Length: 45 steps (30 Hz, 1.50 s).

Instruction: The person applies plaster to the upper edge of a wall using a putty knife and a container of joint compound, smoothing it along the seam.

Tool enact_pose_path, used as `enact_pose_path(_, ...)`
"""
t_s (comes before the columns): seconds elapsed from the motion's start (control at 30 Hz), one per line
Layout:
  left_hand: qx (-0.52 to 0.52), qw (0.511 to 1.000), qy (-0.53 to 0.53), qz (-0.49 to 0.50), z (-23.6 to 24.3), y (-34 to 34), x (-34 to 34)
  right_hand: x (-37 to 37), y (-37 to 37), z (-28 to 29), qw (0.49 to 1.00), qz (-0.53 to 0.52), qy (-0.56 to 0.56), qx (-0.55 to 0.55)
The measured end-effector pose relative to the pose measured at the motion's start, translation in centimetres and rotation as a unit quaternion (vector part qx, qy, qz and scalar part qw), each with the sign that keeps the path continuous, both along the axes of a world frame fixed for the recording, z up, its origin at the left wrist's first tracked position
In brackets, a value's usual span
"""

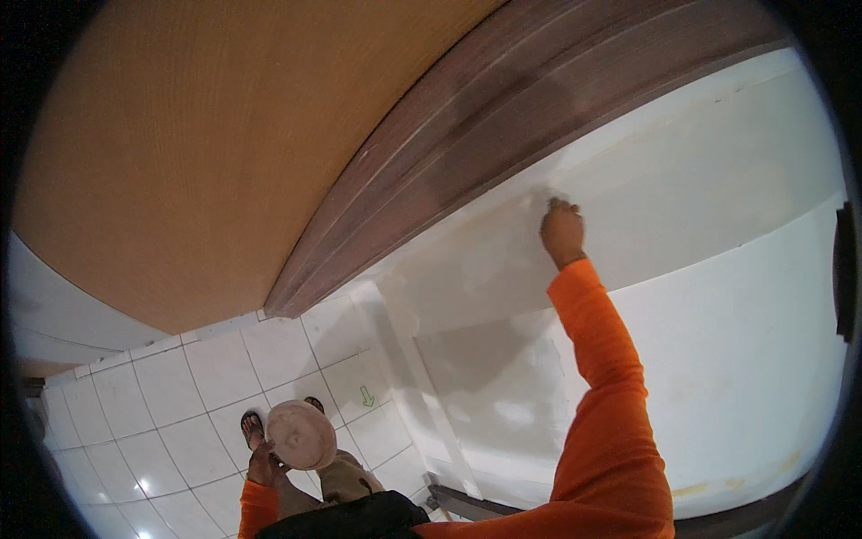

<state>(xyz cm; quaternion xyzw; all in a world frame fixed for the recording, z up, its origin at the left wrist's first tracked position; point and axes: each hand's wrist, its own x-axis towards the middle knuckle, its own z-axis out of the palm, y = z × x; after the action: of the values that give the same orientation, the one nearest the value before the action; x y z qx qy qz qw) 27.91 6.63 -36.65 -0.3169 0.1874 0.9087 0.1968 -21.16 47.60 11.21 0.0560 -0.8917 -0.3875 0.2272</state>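
My left hand (264, 465) grips the near left rim of a round, shallow, pinkish-beige dish (302, 435) in front of my legs. Its inner face looks coated with a pale residue. My right arm, in an orange sleeve, reaches out to the white wall (664, 171) just beside the brown door frame (503, 117). There my right hand (563, 232) is closed with its fingertips toward the wall. Something small and dark shows at the fingertips, too small to name. Around it the wall has off-white, uneven patches.
A large light-brown wooden door (224, 117) fills the upper left, inside the frame. White floor tiles (215, 368) spread below, with a green arrow mark (366, 396) near my feet. A dark rail (467, 505) runs along the bottom right, and a dark object (844, 269) sits at the right edge.
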Motion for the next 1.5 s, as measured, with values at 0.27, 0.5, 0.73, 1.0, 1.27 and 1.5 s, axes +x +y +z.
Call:
enact_pose_path(0.27, 0.015, 0.997, -0.052, 0.046, -1.4, -1.1, 0.8, -0.9, 3.3, 14.3, 0.97, -0.025, 0.193, 0.147)
enact_pose_path(0.5, 0.001, 0.998, 0.052, 0.031, 1.0, 0.5, -0.1, 0.7, 6.1, -6.7, 0.988, 0.03, 0.021, 0.149)
enact_pose_path(0.73, 0.049, 0.997, 0.049, 0.014, -0.4, -1.1, 0.5, 0.1, 4.3, 11.5, 0.965, 0.045, 0.217, 0.14)
enact_pose_path(1.0, -0.005, 0.998, -0.005, 0.057, 0.1, -0.7, 0.4, -1.7, 3.5, 21.2, 0.937, -0.073, 0.286, 0.187)
enact_pose_path(1.27, -0.093, 0.996, 0.014, 0.006, 1.6, -0.7, 2.0, -2.4, 1.7, -6.6, 0.974, -0.105, 0.138, 0.147)
enact_pose_path(1.5, -0.06, 0.995, -0.01, 0.082, 1.3, -2.1, 4.7, 2.1, -0.8, -15.8, 0.986, -0.104, -0.125, -0.024)
